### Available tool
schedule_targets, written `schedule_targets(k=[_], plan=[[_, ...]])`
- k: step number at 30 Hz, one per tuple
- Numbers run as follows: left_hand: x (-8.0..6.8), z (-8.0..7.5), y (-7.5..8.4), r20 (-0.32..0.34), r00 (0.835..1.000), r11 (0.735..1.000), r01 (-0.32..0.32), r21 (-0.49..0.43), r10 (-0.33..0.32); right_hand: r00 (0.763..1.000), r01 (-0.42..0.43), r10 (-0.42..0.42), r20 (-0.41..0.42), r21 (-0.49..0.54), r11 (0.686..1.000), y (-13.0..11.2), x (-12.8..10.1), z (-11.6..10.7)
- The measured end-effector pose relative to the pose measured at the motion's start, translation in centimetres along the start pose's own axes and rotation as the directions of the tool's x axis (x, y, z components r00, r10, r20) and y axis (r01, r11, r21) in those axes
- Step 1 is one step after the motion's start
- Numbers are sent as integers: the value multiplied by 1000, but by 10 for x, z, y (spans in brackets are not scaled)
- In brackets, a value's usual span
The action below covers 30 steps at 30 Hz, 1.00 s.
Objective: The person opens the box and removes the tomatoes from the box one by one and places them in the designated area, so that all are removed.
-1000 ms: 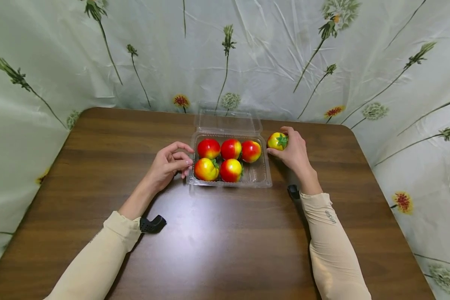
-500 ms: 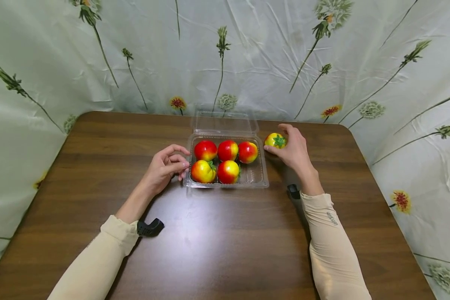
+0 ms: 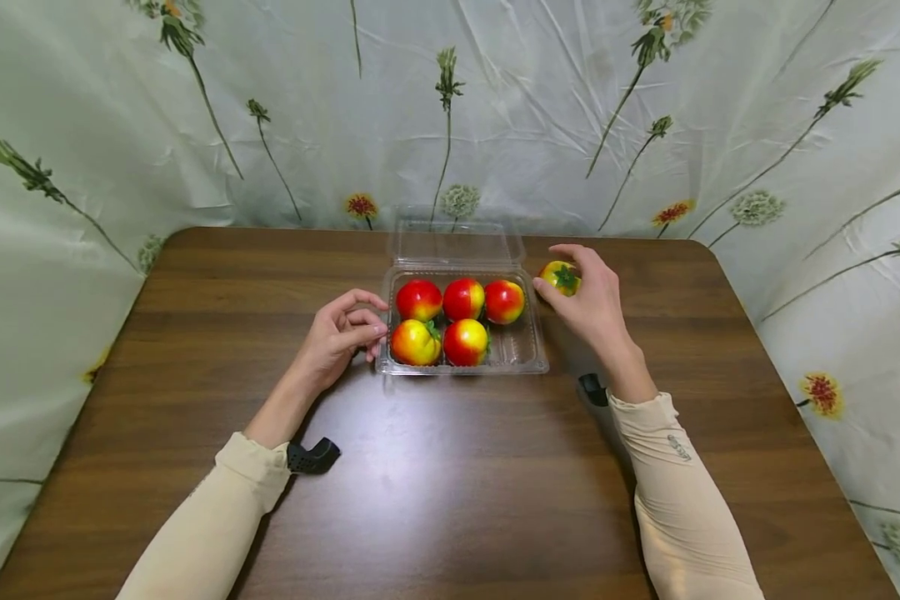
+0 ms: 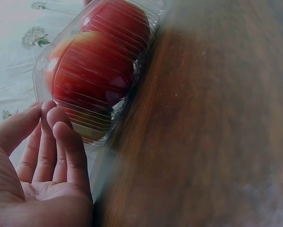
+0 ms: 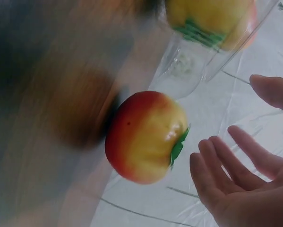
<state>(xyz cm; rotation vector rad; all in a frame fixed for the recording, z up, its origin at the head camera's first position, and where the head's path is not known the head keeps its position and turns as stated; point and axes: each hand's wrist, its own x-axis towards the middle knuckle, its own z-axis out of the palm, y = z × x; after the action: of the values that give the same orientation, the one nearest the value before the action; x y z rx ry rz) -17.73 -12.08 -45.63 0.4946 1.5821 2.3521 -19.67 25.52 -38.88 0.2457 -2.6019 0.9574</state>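
Dark wood-grain laminate covers the tabletop (image 3: 450, 467), backed by a pale cloth printed with thistles and small red flowers (image 3: 195, 108). From the head camera, the left hand (image 3: 341, 333) rests at the left end of a clear plastic clamshell box (image 3: 521, 354), fingers loosely curled with the tips against its wall, its grip holding nothing. The left wrist camera alone shows the contact up close: fingertips (image 4: 61, 127) on the ribbed, see-through corner of the box (image 4: 101, 132), red fruit pressed behind the ridges. Inside the box lie five glossy red-and-yellow toy tomatoes (image 3: 462, 298), three in the back row and two in front, leaving the front right pocket bare; the hinged lid (image 3: 457, 242) stands open behind. Just right of the box, a sixth tomato (image 3: 559, 277), yellower and topped with a green calyx, sits at the right hand (image 3: 592, 304). The head view suggests the fingers wrap it, but the right wrist camera tells otherwise: the tomato (image 5: 146, 137), smooth, round, red blending to yellow with a green leaf at its side, hangs apart from the spread, straight fingers (image 5: 217, 179), so the grip is open. That view is blurred along the wood, and whether the fruit touches the tabletop cannot be told.
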Motion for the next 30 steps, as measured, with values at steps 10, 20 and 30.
schedule_targets(k=[10,20,30], plan=[[1,1,-2,-6,1000,1000,-5,5,5,994,21,-35,99,139,990,-7,-4,6],[0,-2,-3,-2,1000,1000,-7,3,7,991,18,-45,128,201,979,-14,-11,13],[0,-4,-2,14,1000,1000,5,14,-6,989,62,-81,121,152,986,-17,-18,21]])
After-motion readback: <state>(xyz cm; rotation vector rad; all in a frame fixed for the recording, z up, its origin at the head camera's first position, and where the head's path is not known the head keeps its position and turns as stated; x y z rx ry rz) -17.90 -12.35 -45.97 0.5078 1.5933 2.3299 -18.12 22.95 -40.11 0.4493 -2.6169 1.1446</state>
